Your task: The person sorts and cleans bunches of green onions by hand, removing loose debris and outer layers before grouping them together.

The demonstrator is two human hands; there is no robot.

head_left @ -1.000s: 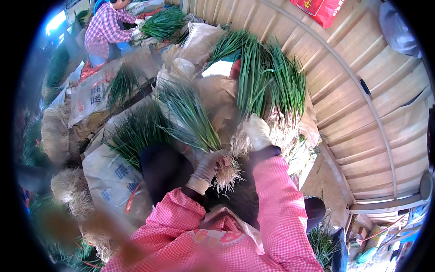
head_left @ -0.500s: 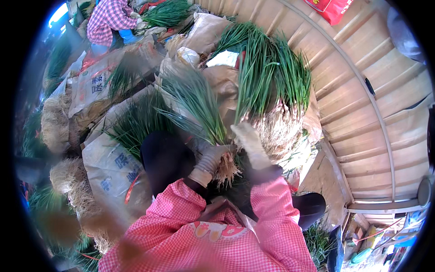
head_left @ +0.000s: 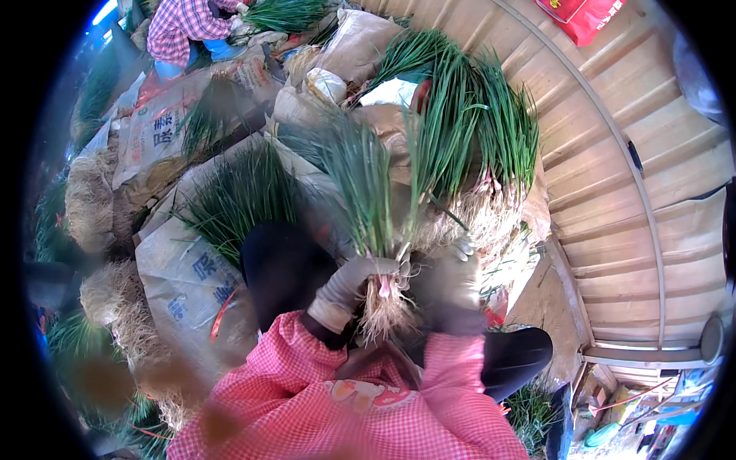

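My left hand (head_left: 359,277), in a pale glove, is closed around the lower stalks of a bunch of scallions (head_left: 366,195). Their green leaves point away from me, and the pale roots (head_left: 386,307) hang below my fingers. To the right of this bunch, my gloved right hand (head_left: 451,280) is smeared by motion, so its grip is unclear. Just beyond it lies a large pile of scallions (head_left: 448,130), with its tangled roots (head_left: 479,218) toward me.
More scallions (head_left: 244,195) rest on a printed sack (head_left: 180,287) at my left. Root bundles (head_left: 115,307) line the far left. A co-worker in a checked shirt (head_left: 184,31) sits at the upper left. A ribbed, curved wall (head_left: 606,176) bounds the right, with a red bag (head_left: 584,19) above.
My right hand has moved toward me and slightly right, away from the pile. The bunch in my left hand looks fuller, with added stalks on its right, and stands more upright.
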